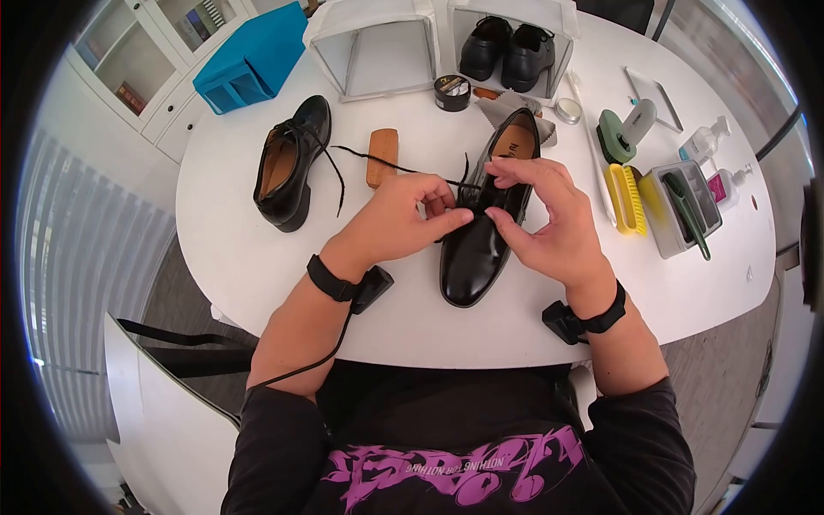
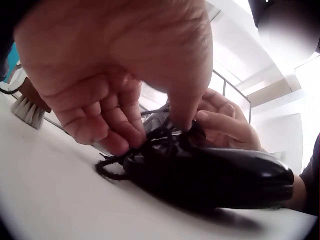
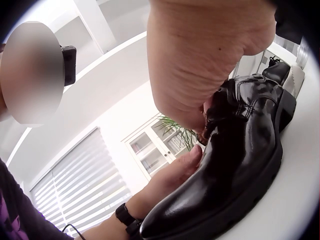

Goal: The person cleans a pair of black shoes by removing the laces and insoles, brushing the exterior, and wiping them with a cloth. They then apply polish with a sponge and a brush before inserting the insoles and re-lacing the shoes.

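Note:
A glossy black dress shoe rests on the table, toe toward the person. My left hand is at its lacing, thumb over the eyelets and other fingers curled beneath, pinching the black shoelace. One lace end trails left across the table. My right hand is at the shoe's other side, thumb by the lacing and fingers bent over the opening; whether it grips a lace I cannot tell. Its palm hides much of the lacing in the right wrist view. The matching shoe stands left, its laces loose.
A wooden brush lies between the shoes. Behind are a polish tin, a grey cloth and two white boxes, one with black shoes inside. On the right are a yellow brush, a green brush, a grey caddy and pump bottles.

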Demonstrator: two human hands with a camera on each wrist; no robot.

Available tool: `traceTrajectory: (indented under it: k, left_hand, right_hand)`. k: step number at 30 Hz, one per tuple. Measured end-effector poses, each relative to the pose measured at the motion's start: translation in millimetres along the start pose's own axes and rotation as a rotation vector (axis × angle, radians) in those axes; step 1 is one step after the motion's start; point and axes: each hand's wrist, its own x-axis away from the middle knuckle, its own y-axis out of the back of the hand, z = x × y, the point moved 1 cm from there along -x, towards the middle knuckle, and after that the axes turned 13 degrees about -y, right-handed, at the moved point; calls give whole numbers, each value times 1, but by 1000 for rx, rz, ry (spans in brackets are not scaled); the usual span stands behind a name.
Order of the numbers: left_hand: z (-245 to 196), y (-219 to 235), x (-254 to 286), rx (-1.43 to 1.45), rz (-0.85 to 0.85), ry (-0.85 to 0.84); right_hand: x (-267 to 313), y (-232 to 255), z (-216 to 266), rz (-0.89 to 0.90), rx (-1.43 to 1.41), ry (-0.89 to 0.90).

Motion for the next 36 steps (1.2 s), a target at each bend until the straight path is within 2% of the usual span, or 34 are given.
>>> traceTrajectory:
  k: [1,5,8,10,11,13,14,15,16,19,20,21,23,24,27,29,30,32,36]
  left_hand:
    - [-1,-1,0,0,3,-65]
    - [1,11,0,9,70,-11]
    - [-3,18,3,167,71,-36]
    - [-5,20,3,641,12,-49]
    - [-7,21,4,642,16,-50]
    - [-15,20,8,808,23,-190]
    - [-19,21,11,811,28,-191]
    - [-24,23,14,903,110,-159]
    - [-28,24,16,992,193,-126]
    - [-37,15,15,947,274,-186]
    - [-49,16,14,926,261,-132]
    - [-44,13,13,927,260,-131]
    - [-28,11,9,930,131,-303]
    - [-25,14,10,909,51,-282]
    - [-10,35,9,914,-55,-239]
    - [-7,36,10,819,-64,-199]
    - [-7,33,9,788,-109,-152]
    - [-10,26,4,754,-150,-114]
    - [-17,15,5,755,-47,-90]
  right_hand:
    - [0,0,0,0,0,1]
    - [0,-1,-1,0,-16,-6]
    - [0,-1,-1,-5,-24,-4]
    - [0,0,-1,-12,-16,10]
    - [1,1,-3,15,-25,-4]
    - [2,4,0,38,-31,-22]
    - [-1,8,7,70,53,47]
    - [-2,9,12,104,137,117]
    - [-1,5,11,137,107,154]
    - [3,0,14,212,76,222]
    - [4,-6,10,200,38,261]
    - [5,-7,8,201,37,261]
    - [5,-4,8,171,-49,214]
    - [6,0,3,174,-51,216]
    - [10,10,-8,167,-209,123]
    - [20,11,-7,196,-464,-228]
    - [20,8,-10,196,-464,-228]
    - [16,-1,-14,247,-445,-47]
    - [13,-7,4,256,-300,-60]
